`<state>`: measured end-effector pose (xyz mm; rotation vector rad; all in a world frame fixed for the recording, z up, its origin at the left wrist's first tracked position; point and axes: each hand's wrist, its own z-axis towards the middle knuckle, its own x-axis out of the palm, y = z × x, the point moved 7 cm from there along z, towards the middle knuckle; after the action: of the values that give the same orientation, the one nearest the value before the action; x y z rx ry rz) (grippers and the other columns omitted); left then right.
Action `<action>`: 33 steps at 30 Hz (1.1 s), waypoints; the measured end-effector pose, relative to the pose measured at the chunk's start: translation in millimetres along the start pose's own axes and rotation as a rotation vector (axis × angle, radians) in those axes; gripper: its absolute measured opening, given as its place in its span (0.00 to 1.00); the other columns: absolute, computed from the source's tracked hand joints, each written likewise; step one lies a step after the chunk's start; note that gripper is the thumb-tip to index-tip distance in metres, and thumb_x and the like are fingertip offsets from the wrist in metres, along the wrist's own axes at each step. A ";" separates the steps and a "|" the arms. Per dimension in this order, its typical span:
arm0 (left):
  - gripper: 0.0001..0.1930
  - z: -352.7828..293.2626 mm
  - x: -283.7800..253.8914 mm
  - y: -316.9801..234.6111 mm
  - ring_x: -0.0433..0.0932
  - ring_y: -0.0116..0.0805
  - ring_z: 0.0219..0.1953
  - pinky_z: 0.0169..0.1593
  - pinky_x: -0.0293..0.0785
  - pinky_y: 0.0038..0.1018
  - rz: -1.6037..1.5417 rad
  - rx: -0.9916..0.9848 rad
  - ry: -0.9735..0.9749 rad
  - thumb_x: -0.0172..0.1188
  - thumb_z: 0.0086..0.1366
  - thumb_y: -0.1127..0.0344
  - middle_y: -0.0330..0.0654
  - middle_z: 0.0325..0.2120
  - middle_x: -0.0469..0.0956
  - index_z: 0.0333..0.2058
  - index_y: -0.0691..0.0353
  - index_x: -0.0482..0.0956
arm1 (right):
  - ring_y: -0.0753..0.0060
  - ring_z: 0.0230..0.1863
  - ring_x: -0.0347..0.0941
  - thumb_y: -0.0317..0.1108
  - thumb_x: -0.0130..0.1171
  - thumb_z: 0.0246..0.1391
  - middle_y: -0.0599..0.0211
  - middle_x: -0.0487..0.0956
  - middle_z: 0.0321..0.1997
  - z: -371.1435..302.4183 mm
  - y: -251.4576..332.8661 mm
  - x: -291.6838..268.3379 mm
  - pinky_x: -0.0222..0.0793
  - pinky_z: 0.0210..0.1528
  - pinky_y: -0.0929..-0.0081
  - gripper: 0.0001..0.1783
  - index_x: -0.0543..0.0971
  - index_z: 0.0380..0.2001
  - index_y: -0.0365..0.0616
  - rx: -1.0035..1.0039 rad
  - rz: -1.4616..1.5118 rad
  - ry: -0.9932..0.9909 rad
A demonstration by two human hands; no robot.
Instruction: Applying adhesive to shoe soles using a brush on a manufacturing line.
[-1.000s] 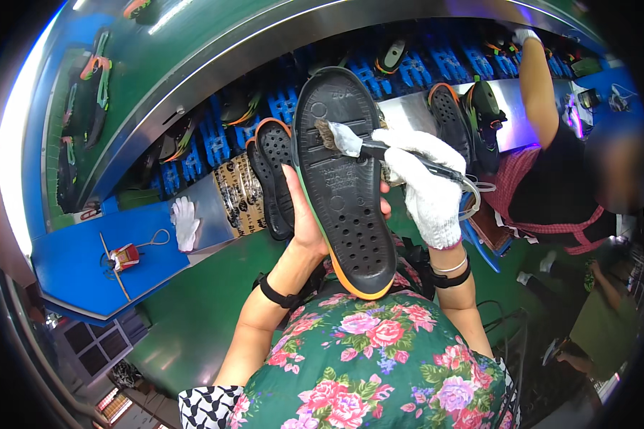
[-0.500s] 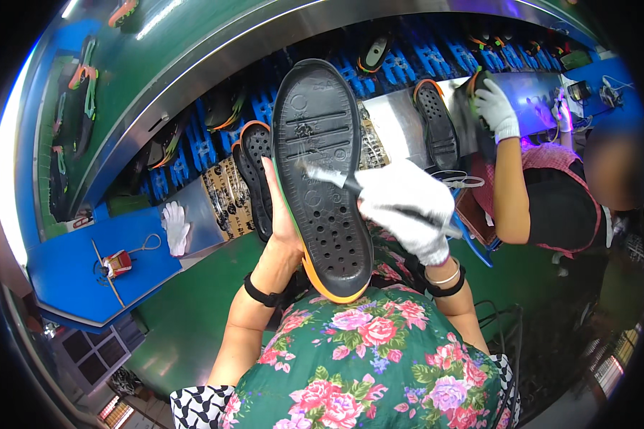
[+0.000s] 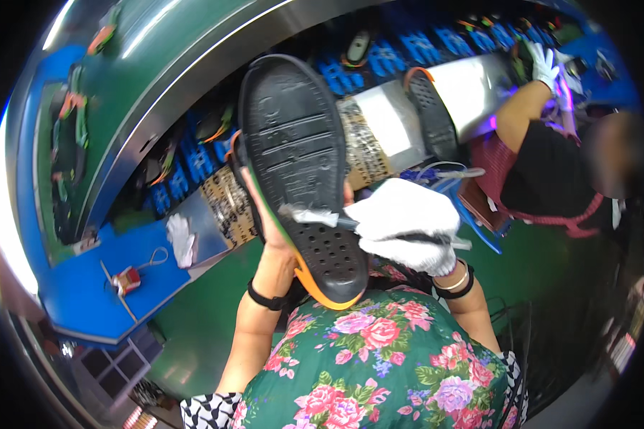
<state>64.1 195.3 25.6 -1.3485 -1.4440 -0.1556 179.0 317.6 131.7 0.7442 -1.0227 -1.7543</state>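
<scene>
A large black shoe sole (image 3: 293,136) with an orange and green rim is held up in front of me, its grooved and perforated inner face toward me. My bare left hand (image 3: 270,225) is wrapped round its left edge from behind, and a fingertip shows at the right edge. In my white-gloved right hand (image 3: 408,225) is a brush (image 3: 347,223) with a dark handle. Its pale, whitish bristles (image 3: 309,215) touch the sole just above the round holes. Behind the held sole, another sole (image 3: 237,154) is mostly hidden.
Another black sole (image 3: 431,114) lies on the metal bench beyond. Blue racks (image 3: 386,61) carry soles along the line. A white glove (image 3: 181,239) lies by the blue table (image 3: 86,286), which holds a small red object (image 3: 127,281). A co-worker's gloved hand (image 3: 544,68) is at far right.
The brush has moved down the sole toward the holes. The sole has tilted further left. The co-worker's hand has moved away to the right and back.
</scene>
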 end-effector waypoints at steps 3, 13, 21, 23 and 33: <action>0.41 -2.6 -56.9 -4.2 0.69 0.42 0.64 0.67 0.65 0.41 -0.083 0.065 -0.121 0.32 0.72 0.30 0.45 0.66 0.65 0.70 0.55 0.59 | 0.60 0.41 0.84 0.23 0.73 0.45 0.58 0.86 0.36 3.0 -8.8 -4.9 0.79 0.45 0.67 0.09 0.86 0.32 0.37 0.085 0.111 -0.051; 0.58 -22.3 13.8 34.2 0.78 0.50 0.33 0.39 0.75 0.43 0.021 -0.380 0.316 0.27 0.57 0.13 0.55 0.33 0.78 0.53 0.70 0.72 | 0.70 0.40 0.83 0.24 0.70 0.49 0.63 0.86 0.37 -16.6 -32.2 -45.9 0.79 0.45 0.72 0.10 0.86 0.37 0.39 0.247 0.040 -0.185; 0.57 -26.2 -10.9 39.6 0.79 0.54 0.35 0.43 0.76 0.48 -0.096 -0.360 0.263 0.29 0.58 0.14 0.58 0.40 0.79 0.56 0.68 0.71 | 0.61 0.41 0.83 0.28 0.71 0.50 0.59 0.86 0.42 -28.7 -28.5 -25.6 0.77 0.42 0.67 0.10 0.86 0.37 0.39 0.262 0.208 -0.187; 0.56 -27.6 -39.2 37.8 0.79 0.53 0.38 0.44 0.77 0.48 -0.026 -0.350 0.224 0.31 0.59 0.15 0.56 0.42 0.79 0.57 0.67 0.71 | 0.61 0.41 0.82 0.28 0.72 0.48 0.60 0.86 0.43 -23.8 -15.5 -20.7 0.76 0.42 0.67 0.12 0.86 0.39 0.41 -0.104 -0.028 -0.241; 0.49 -135.1 -175.7 0.0 0.79 0.52 0.44 0.50 0.77 0.48 0.045 -0.500 -0.195 0.34 0.64 0.21 0.53 0.48 0.78 0.61 0.64 0.68 | 0.56 0.41 0.80 0.29 0.69 0.49 0.60 0.84 0.44 -73.3 -35.3 -8.9 0.76 0.43 0.63 0.11 0.84 0.38 0.41 0.023 -0.079 -0.411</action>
<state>100.6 -9.1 -52.1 -1.8414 -1.5987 -0.3839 228.2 310.4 66.7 0.4490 -1.3010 -2.0166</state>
